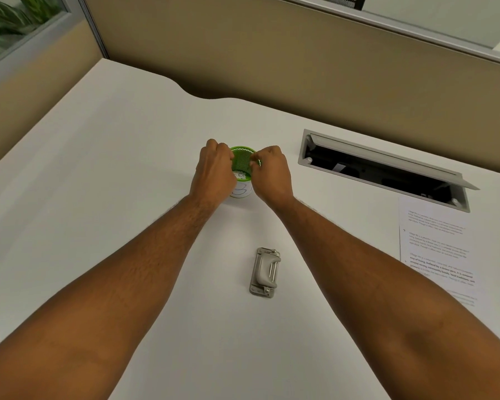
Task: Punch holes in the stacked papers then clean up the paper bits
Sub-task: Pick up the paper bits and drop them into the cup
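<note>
1. Two hands, left hand point(214, 168) and right hand point(272, 171), pinch the green cup point(241, 168) rim at 12 o'clock; uneven pull may tip it.
2. Papers point(436, 241) lie at 3 o'clock; hole punch point(264, 272) at 6 o'clock.
3. Spilled bits would scatter across the table point(113, 168).

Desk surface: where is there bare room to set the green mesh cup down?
The white desk is bare across its whole left half, beside the left hand. A smaller bare patch lies between the green mesh cup and the grey hole punch. The right is crowded: printed paper sheets and the open grey cable hatch.
</note>
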